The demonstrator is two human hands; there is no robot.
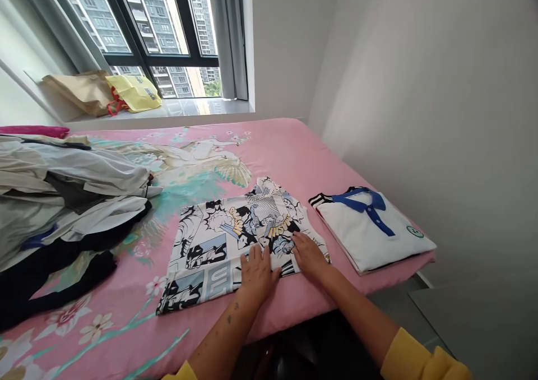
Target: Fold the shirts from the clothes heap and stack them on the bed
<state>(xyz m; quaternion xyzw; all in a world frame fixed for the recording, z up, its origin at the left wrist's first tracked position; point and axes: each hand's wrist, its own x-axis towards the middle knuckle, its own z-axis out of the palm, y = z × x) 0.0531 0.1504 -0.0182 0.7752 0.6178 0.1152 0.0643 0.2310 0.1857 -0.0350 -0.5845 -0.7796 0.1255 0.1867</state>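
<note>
Yellow sleeves (420,357) are seen nearest the camera, and from them the bare forearms are stretched toward 12 o'clock over the near edge of the bed (286,150). On the bed, a printed garment (247,217) is laid flat beneath both hands, its long axis set roughly from 8 to 2 o'clock. Its near edge is met by the left hand (255,270), placed right of the middle, so that most of the cloth is left toward 9 to 12 o'clock of that grip. The 3 o'clock end is covered by the right hand (310,256), which is plainly nearer to it, while the far 8 o'clock corner is nearer to the left. Each grip is open, with fingers extended and pressed on the fabric; nothing is seen to be pinched. Just beside the garment, at 2 to 3 o'clock from the right hand, a folded white polo shirt (357,242) with a blue collar (352,203) is set down. Toward 10 o'clock, well apart from both hands, loose clothes (105,170) are heaped.
</note>
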